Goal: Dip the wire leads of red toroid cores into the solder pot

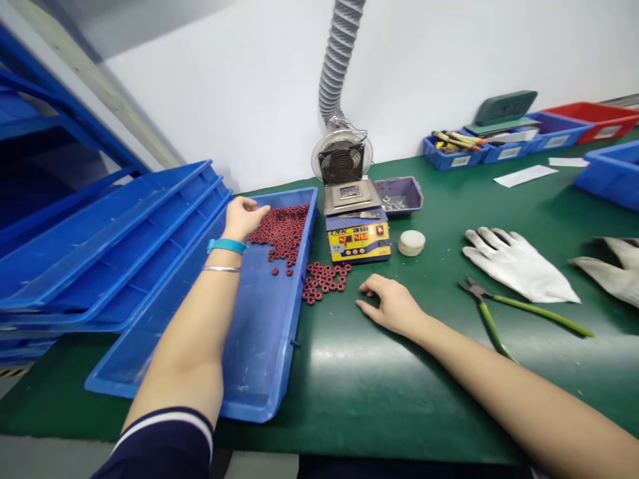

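Note:
Inside the long blue tray [259, 346], many small red and black toothed rings [287, 233] are heaped at the far end. My left hand [243, 218] is over that end, at the left edge of the heap. Its thumb and fingers look apart, and I see nothing between them. A smaller flat cluster of the same rings [325, 281] lies on the green table, just right of the tray. My right hand [392, 303] rests on the table to the right of this cluster, without touching it. Its fingers are loosely bent, with a gap between thumb and forefinger and nothing held.
Behind the cluster stands a yellow-fronted heating unit [358, 241] with red digits, under a grey hose [339, 60]. A round whitish block [412, 243], white glove [522, 266] and green-handled cutters [499, 303] lie rightward. Stacked blue trays [114, 246] fill the left.

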`<state>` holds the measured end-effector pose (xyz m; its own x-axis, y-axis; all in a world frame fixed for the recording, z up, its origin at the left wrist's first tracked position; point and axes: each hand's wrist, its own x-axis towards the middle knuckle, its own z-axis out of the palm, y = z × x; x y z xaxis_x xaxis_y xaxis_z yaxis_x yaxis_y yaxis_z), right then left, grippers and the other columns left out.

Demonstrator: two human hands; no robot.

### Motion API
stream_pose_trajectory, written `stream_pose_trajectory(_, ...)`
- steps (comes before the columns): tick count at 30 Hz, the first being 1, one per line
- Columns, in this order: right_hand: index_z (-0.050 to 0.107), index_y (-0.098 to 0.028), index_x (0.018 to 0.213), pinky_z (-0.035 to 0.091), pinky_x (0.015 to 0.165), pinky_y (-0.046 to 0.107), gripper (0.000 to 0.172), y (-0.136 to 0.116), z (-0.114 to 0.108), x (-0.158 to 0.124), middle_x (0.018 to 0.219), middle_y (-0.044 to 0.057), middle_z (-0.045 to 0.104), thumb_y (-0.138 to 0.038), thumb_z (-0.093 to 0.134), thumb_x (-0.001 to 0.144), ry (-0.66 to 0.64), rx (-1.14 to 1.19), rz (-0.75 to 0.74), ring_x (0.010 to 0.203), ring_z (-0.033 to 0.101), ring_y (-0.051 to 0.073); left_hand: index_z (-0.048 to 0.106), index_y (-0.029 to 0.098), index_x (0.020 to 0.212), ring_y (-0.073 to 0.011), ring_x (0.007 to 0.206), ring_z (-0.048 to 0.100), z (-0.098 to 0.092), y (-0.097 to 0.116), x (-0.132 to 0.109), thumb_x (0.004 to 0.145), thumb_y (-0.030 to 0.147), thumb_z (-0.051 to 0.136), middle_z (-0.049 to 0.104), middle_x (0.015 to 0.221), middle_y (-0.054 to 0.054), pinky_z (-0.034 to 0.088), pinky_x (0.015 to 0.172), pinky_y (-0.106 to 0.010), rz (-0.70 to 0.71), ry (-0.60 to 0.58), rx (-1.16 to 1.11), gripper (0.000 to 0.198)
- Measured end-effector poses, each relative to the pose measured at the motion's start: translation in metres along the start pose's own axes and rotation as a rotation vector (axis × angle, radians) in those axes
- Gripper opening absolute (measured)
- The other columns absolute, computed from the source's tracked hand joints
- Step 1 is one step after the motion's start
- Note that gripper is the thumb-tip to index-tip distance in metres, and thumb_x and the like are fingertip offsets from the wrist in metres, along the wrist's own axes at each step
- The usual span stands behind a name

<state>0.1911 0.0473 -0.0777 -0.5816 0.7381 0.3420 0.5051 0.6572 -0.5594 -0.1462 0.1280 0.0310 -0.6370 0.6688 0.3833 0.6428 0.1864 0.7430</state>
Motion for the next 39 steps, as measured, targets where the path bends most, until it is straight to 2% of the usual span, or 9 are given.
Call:
stream_pose_trajectory(2,0.06,-0.017,0.088,0.047,0.073,0.032,0.015,-0.003,0.004,0.004,0.088,0.004,0.063,-0.023,0.068,0.076,-0.053,0.029,0.073,0.077,0.061,0.016,0.058,0.011,0.102,-0.0158,0.081,0.067,-0.001,0.04,-0.026,0.078,0.032,0.072,0.063,0.083,-0.003,0.057,0.071,-0.028,0.169,-0.263,-0.098,0.035)
stream_pose_trajectory(6,0.061,-0.018,0.091,0.042,0.082,0.037,0.024,-0.016,0.017,0.015,0.094,0.004,0.062,-0.031,0.072,0.074,-0.059,0.017,0.2,0.081,0.06,0.017,0.059,0.016,0.098,-0.0161,0.077,0.067,-0.015,0.107,-0.12,0.072,0.039,0.077,0.061,0.082,-0.001,0.056,0.065,-0.026,0.326,-0.55,-0.035,0.039)
stream_pose_trajectory(9,0.061,-0.019,0.094,0.04,0.082,0.039,0.027,-0.025,0.026,0.022,0.098,0.007,0.062,-0.037,0.069,0.077,-0.028,-0.04,0.279,0.087,0.06,0.022,0.059,0.018,0.092,-0.0138,0.067,0.065,-0.026,0.12,-0.179,0.066,0.032,0.08,0.065,0.09,-0.003,0.054,0.058,-0.025,0.37,-0.742,-0.18,0.037)
stream_pose_trajectory(11,0.062,-0.019,0.093,0.04,0.082,0.039,0.023,-0.027,0.029,0.026,0.098,0.008,0.063,-0.038,0.065,0.08,-0.004,-0.054,0.296,0.09,0.06,0.023,0.058,0.02,0.094,-0.0122,0.063,0.064,-0.03,0.11,-0.196,0.066,0.031,0.078,0.065,0.092,-0.003,0.052,0.054,-0.024,0.343,-0.736,-0.269,0.036)
stream_pose_trajectory(14,0.062,-0.019,0.081,0.042,0.082,0.038,0.012,-0.027,0.029,0.026,0.09,0.005,0.065,-0.03,0.066,0.078,0.058,0.059,0.31,0.085,0.061,0.021,0.057,0.02,0.093,-0.0119,0.063,0.063,-0.027,0.085,-0.192,0.068,0.032,0.074,0.065,0.086,-0.003,0.051,0.054,-0.023,0.23,-0.626,-0.345,0.033)
stream_pose_trajectory(17,0.06,-0.018,0.075,0.048,0.075,0.033,0.013,-0.024,0.023,0.021,0.077,0.003,0.066,-0.026,0.069,0.071,0.119,0.468,0.378,0.072,0.062,0.016,0.057,0.018,0.089,-0.0133,0.066,0.063,-0.017,0.064,-0.176,0.065,0.034,0.076,0.066,0.084,-0.005,0.053,0.059,-0.025,0.131,-0.615,-0.408,0.034)
stream_pose_trajectory(23,0.059,-0.017,0.07,0.053,0.068,0.029,0.035,-0.029,-0.001,0.008,0.07,0.0,0.067,-0.034,0.084,0.05,0.082,1.157,0.48,0.064,0.063,0.013,0.06,0.019,0.089,-0.016,0.072,0.063,-0.005,0.056,-0.183,0.05,0.037,0.086,0.066,0.089,-0.005,0.052,0.059,-0.027,0.202,-0.928,-0.353,0.05)
stream_pose_trajectory(30,0.062,-0.016,0.073,0.051,0.064,0.025,0.033,-0.034,-0.02,0.009,0.069,-0.002,0.065,-0.032,0.084,0.055,0.049,1.203,0.41,0.061,0.06,0.009,0.049,0.02,0.068,-0.0103,0.057,0.047,-0.003,0.058,-0.192,0.047,0.044,0.086,0.053,0.064,0.003,0.037,0.049,-0.023,0.244,-1.033,-0.29,0.049)
stream_pose_trajectory(39,0.061,-0.015,0.07,0.047,0.061,0.021,0.033,-0.039,-0.022,0.008,0.064,-0.005,0.061,-0.029,0.086,0.054,-0.076,1.274,0.363,0.058,0.057,0.006,0.037,0.018,0.051,-0.0069,0.05,0.027,0.0,0.064,-0.196,0.085,0.047,0.049,0.03,0.052,0.005,0.023,0.046,-0.022,0.379,-1.009,-0.321,0.047)
